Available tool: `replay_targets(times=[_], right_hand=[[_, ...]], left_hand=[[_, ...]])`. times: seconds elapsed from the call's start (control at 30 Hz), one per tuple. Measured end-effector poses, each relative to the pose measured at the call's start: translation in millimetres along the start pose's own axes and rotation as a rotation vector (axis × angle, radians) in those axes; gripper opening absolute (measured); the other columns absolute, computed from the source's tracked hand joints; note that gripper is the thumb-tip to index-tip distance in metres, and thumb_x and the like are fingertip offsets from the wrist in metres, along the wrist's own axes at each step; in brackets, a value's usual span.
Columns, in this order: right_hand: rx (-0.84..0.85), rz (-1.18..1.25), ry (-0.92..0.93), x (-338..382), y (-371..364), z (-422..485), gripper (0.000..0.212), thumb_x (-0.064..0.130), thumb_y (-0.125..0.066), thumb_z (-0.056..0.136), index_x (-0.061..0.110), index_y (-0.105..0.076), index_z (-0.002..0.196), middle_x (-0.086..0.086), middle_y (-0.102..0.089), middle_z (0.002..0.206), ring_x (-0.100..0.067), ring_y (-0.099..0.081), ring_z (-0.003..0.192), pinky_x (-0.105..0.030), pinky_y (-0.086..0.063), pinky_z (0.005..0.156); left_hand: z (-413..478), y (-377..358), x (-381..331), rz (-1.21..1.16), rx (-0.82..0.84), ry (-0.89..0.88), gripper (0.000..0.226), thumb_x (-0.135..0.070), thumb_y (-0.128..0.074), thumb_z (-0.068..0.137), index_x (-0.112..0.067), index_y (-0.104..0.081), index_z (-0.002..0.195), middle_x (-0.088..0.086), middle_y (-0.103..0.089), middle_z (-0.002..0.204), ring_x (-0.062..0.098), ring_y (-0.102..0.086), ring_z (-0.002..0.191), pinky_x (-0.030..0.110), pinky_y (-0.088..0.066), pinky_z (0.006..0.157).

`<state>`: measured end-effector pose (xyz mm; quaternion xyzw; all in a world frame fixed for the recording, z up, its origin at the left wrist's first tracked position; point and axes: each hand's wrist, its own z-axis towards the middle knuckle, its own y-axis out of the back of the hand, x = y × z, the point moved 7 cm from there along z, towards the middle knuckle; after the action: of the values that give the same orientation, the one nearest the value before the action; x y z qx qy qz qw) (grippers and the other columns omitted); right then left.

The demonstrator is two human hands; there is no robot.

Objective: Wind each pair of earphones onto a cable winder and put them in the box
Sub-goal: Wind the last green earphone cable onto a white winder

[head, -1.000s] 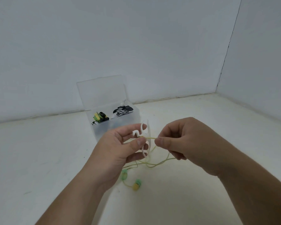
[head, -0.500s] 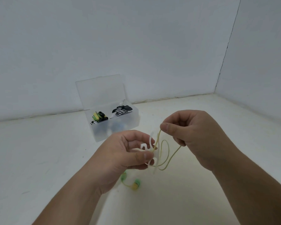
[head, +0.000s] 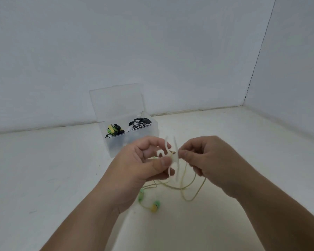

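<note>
My left hand (head: pixel 143 163) grips a white cable winder (head: pixel 171 158) between thumb and fingers, held upright above the table. Right beside it, my right hand (head: pixel 207 160) pinches the yellow-green earphone cable (head: pixel 188 187) against the winder's middle. The cable hangs in loose loops below both hands. Its two green and yellow earbuds (head: pixel 153 205) lie on the table under my left wrist. Behind the hands stands the clear plastic box (head: pixel 152 132) with its lid up; it holds two wound earphone sets, one yellow-green and black (head: pixel 114 130), one black and white (head: pixel 140 123).
The white table (head: pixel 43 169) meets white walls at the back and on the right, with a corner at the far right. The box stands near the back wall, left of centre.
My right hand came down from its raised position and back to the winder, bringing the cable around it. My left hand lifted the winder slightly. The loops now hang lower.
</note>
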<state>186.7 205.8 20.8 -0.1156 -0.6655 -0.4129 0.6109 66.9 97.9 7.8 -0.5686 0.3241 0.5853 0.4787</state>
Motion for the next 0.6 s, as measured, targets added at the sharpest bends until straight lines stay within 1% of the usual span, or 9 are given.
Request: replay_targets(times=[0.07,0.13,0.23,0.3,0.37,0.43,0.5,0.53,0.6], right_hand=[[0.116,-0.012,-0.032,-2,-17,-2,0.025,0.019,-0.061,0.097,0.022,-0.073,0.076,0.003,-0.058,0.060,-0.012,-0.048,0.049,-0.023,-0.040,0.050],[0.215,0.013,-0.037,-1,-31,-5,0.028,0.019,-0.056,0.100,0.023,-0.074,0.079,0.002,-0.060,0.063,-0.013,-0.048,0.050,-0.023,-0.041,0.052],[0.310,0.009,-0.011,4,-39,-10,0.024,0.022,-0.056,0.100,0.020,-0.076,0.087,0.001,-0.058,0.063,-0.014,-0.044,0.050,-0.022,-0.037,0.049],[0.397,-0.023,0.025,7,-44,-14,0.024,0.023,-0.056,0.100,0.019,-0.076,0.089,0.002,-0.054,0.060,-0.014,-0.041,0.048,-0.021,-0.034,0.047],[0.453,-0.017,0.068,11,-47,-18,0.024,0.023,-0.056,0.100,0.017,-0.076,0.089,0.003,-0.047,0.054,-0.013,-0.036,0.047,-0.022,-0.031,0.047],[0.446,0.017,0.116,16,-43,-19,0.023,0.025,-0.058,0.099,0.017,-0.076,0.087,0.004,-0.041,0.054,-0.015,-0.032,0.050,-0.027,-0.028,0.048],[0.400,0.074,0.177,23,-34,-18,0.022,0.031,-0.062,0.092,0.017,-0.076,0.083,0.003,-0.039,0.055,-0.018,-0.030,0.052,-0.031,-0.024,0.050],[0.355,0.125,0.202,25,-28,-17,0.022,0.032,-0.063,0.088,0.016,-0.076,0.081,0.002,-0.038,0.054,-0.018,-0.028,0.052,-0.031,-0.023,0.049],[0.231,0.268,0.214,27,-13,-13,0.022,0.028,-0.063,0.084,0.012,-0.075,0.075,0.001,-0.035,0.051,-0.017,-0.025,0.050,-0.028,-0.019,0.047]], left_hand=[[2,7,-5,-0.009,-0.094,-0.054,0.032,-0.016,-0.082,0.072,-0.010,-0.068,0.100,0.021,-0.069,0.093,0.031,-0.068,0.074,0.031,-0.056,0.066],[2,16,-9,-0.052,-0.192,-0.082,0.033,-0.011,-0.083,0.074,-0.008,-0.067,0.102,0.022,-0.065,0.092,0.026,-0.068,0.068,0.025,-0.055,0.061],[2,29,-12,-0.139,-0.295,-0.105,0.034,-0.015,-0.075,0.072,-0.008,-0.065,0.103,0.013,-0.064,0.083,0.017,-0.066,0.064,0.023,-0.055,0.058],[2,34,-11,-0.118,-0.331,-0.098,0.031,-0.017,-0.073,0.073,-0.011,-0.064,0.101,0.008,-0.064,0.077,0.014,-0.064,0.063,0.022,-0.054,0.056],[3,36,-8,-0.062,-0.335,-0.074,0.028,-0.019,-0.073,0.072,-0.015,-0.064,0.098,0.000,-0.063,0.069,0.012,-0.062,0.061,0.021,-0.051,0.056],[3,34,-4,-0.016,-0.302,-0.040,0.029,-0.020,-0.074,0.070,-0.017,-0.065,0.097,-0.003,-0.062,0.069,0.011,-0.060,0.060,0.023,-0.049,0.057],[4,32,-1,0.047,-0.256,-0.014,0.029,-0.019,-0.080,0.068,-0.019,-0.068,0.094,-0.002,-0.064,0.076,0.014,-0.059,0.063,0.025,-0.048,0.059],[4,30,0,0.085,-0.224,-0.002,0.031,-0.015,-0.085,0.067,-0.020,-0.069,0.093,0.000,-0.065,0.081,0.015,-0.059,0.064,0.025,-0.048,0.060],[5,22,3,0.110,-0.141,0.018,0.030,-0.011,-0.085,0.069,-0.018,-0.069,0.093,0.006,-0.065,0.087,0.016,-0.060,0.062,0.022,-0.048,0.058]])
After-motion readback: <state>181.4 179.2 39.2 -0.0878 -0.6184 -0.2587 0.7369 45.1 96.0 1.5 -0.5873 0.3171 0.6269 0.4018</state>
